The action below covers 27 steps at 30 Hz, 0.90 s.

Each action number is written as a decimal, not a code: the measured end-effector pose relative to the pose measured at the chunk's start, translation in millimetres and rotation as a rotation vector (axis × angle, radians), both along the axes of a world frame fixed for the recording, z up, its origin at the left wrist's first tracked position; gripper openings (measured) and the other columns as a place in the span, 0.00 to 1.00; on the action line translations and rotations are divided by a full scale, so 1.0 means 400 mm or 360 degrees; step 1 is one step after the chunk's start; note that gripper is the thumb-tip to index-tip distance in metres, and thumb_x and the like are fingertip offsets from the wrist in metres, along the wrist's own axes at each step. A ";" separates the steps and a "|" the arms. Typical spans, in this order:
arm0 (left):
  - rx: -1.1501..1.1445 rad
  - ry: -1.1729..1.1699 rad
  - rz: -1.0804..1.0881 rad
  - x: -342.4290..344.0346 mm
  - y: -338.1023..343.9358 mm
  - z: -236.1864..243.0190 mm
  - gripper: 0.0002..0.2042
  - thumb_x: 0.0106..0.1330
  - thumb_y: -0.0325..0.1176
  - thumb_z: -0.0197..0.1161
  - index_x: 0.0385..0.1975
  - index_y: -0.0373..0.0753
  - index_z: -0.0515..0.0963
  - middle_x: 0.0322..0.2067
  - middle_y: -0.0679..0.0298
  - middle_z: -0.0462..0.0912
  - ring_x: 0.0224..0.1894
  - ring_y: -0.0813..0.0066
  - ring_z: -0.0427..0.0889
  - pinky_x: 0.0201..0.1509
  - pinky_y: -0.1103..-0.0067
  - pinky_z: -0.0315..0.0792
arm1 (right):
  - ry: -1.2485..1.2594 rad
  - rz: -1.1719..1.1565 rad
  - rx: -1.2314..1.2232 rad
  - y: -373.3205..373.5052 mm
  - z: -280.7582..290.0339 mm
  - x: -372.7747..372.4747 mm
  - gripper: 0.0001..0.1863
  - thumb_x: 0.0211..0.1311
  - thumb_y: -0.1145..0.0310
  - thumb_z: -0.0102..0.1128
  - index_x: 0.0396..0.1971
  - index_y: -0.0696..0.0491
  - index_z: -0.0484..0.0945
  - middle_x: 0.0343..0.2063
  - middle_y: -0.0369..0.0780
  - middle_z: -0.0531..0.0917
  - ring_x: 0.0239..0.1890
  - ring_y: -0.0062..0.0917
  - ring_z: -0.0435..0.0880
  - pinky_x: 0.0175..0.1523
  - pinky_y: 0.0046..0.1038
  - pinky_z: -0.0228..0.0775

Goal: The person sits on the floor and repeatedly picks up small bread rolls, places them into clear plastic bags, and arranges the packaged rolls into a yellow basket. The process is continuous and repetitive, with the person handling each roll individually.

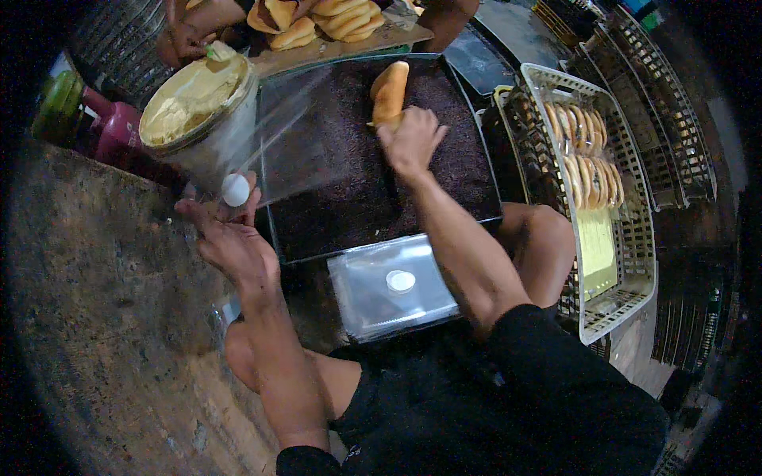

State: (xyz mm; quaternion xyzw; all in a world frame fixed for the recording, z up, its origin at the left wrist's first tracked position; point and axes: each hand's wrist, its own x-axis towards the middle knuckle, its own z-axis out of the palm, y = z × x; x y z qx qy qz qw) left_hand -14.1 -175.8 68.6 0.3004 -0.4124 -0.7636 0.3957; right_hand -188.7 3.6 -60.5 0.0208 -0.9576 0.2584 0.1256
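Two hands: one bun (390,89) is held at its near end by the right hand (415,143), fingers curled over it; one clear bag (298,147) is pinched by the left hand (236,242), fingers partly closed, a white circle (235,190) showing at their tips.
Bun: long, golden, smooth-crusted; seen over the tray's far part.
Tray (333,214): one, rectangular, thin-rimmed, rough and dark brown.
Bag stack (365,305): one, shiny plastic, topped by a second white circle (401,281).
Bucket (218,131): one, round, see-through, filled with thick pale-yellow cream (186,107).
Crate (631,278): one, latticed plastic; two rows of wrapped buns (591,181) and a yellow sheet (597,246) are contained.
Board (409,36): several buns (345,17) are piled there; their number cannot be told.
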 end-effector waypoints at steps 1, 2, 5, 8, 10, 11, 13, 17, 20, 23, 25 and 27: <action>-0.0092 0.0052 -0.0044 0.008 -0.009 -0.014 0.33 0.70 0.60 0.50 0.58 0.32 0.66 0.47 0.52 0.80 0.46 0.60 0.82 0.51 0.66 0.78 | -0.0042 -0.0083 -0.0131 0.027 0.029 -0.007 0.25 0.51 0.54 0.70 0.45 0.56 0.79 0.48 0.47 0.81 0.58 0.44 0.74 0.69 0.60 0.48; -0.0184 0.0105 -0.0093 0.016 -0.016 -0.028 0.35 0.70 0.62 0.47 0.60 0.33 0.63 0.49 0.51 0.79 0.49 0.59 0.81 0.54 0.64 0.77 | -0.0189 -0.0030 -0.0408 0.079 0.061 -0.010 0.24 0.53 0.55 0.68 0.44 0.57 0.80 0.39 0.46 0.85 0.46 0.41 0.83 0.63 0.49 0.63; -0.0318 0.0180 -0.0161 0.018 0.002 -0.020 0.35 0.71 0.62 0.44 0.61 0.33 0.63 0.48 0.54 0.78 0.52 0.60 0.79 0.58 0.60 0.75 | -0.0187 0.0317 -0.0868 0.265 0.095 0.056 0.21 0.56 0.60 0.68 0.44 0.59 0.80 0.34 0.47 0.86 0.38 0.33 0.86 0.44 0.32 0.77; -0.0380 0.0061 -0.0177 0.005 0.006 -0.059 0.32 0.73 0.60 0.45 0.57 0.32 0.68 0.43 0.59 0.78 0.49 0.63 0.79 0.59 0.57 0.74 | -0.0005 0.0356 -0.0217 0.274 0.087 0.151 0.24 0.55 0.56 0.69 0.45 0.58 0.78 0.32 0.49 0.86 0.37 0.44 0.85 0.46 0.37 0.77; -0.0399 -0.0083 -0.0177 -0.009 0.020 -0.063 0.30 0.74 0.58 0.46 0.53 0.32 0.72 0.40 0.62 0.77 0.47 0.65 0.78 0.60 0.57 0.74 | 0.0174 0.0432 0.0038 0.247 0.028 0.137 0.29 0.57 0.56 0.68 0.54 0.55 0.71 0.32 0.50 0.85 0.35 0.47 0.84 0.44 0.39 0.77; -0.0392 -0.0172 -0.0162 -0.015 0.035 -0.059 0.29 0.74 0.57 0.46 0.50 0.31 0.74 0.39 0.63 0.76 0.47 0.66 0.78 0.60 0.57 0.74 | 0.0109 0.0386 -0.0168 0.247 0.052 0.127 0.29 0.57 0.56 0.67 0.54 0.55 0.71 0.32 0.51 0.85 0.35 0.47 0.84 0.44 0.40 0.76; -0.0426 -0.0305 -0.0160 -0.013 0.049 -0.060 0.29 0.74 0.56 0.46 0.48 0.30 0.76 0.38 0.63 0.76 0.47 0.66 0.78 0.59 0.57 0.74 | 0.0038 0.0383 -0.0550 0.284 0.140 0.134 0.30 0.58 0.56 0.68 0.54 0.57 0.70 0.33 0.52 0.85 0.37 0.46 0.85 0.43 0.40 0.76; -0.0604 -0.0309 -0.0300 -0.028 0.033 -0.109 0.33 0.73 0.58 0.45 0.51 0.28 0.74 0.44 0.57 0.77 0.50 0.62 0.78 0.59 0.57 0.75 | -0.0462 0.0182 -0.1375 0.440 0.408 0.250 0.26 0.62 0.70 0.58 0.60 0.56 0.67 0.47 0.48 0.80 0.47 0.28 0.81 0.53 0.28 0.73; -0.0825 -0.0228 -0.0614 -0.026 0.077 -0.112 0.38 0.71 0.65 0.41 0.57 0.29 0.70 0.52 0.51 0.75 0.53 0.59 0.78 0.58 0.58 0.76 | -0.0474 0.0336 -0.1553 0.472 0.437 0.270 0.25 0.60 0.68 0.59 0.58 0.57 0.71 0.49 0.45 0.79 0.52 0.29 0.78 0.58 0.29 0.69; -0.0720 -0.0057 -0.0940 -0.021 0.147 -0.105 0.38 0.71 0.65 0.39 0.63 0.33 0.62 0.59 0.49 0.71 0.59 0.57 0.75 0.55 0.61 0.77 | -0.0523 0.0504 -0.1496 0.405 0.372 0.243 0.29 0.61 0.60 0.63 0.58 0.59 0.69 0.45 0.46 0.81 0.48 0.27 0.79 0.54 0.28 0.70; -0.0590 0.0055 -0.1084 -0.006 0.173 -0.101 0.35 0.72 0.60 0.43 0.66 0.35 0.59 0.61 0.49 0.70 0.60 0.58 0.74 0.55 0.63 0.78 | -0.0581 0.0591 -0.1629 0.346 0.352 0.253 0.33 0.61 0.54 0.65 0.59 0.61 0.67 0.41 0.46 0.81 0.43 0.26 0.80 0.49 0.27 0.72; -0.0496 0.0162 -0.1208 0.016 0.207 -0.100 0.32 0.72 0.51 0.52 0.68 0.37 0.56 0.60 0.50 0.70 0.58 0.62 0.75 0.56 0.64 0.77 | -0.0562 0.0675 -0.1672 0.305 0.322 0.266 0.34 0.62 0.54 0.66 0.59 0.61 0.67 0.40 0.44 0.82 0.43 0.25 0.80 0.51 0.27 0.71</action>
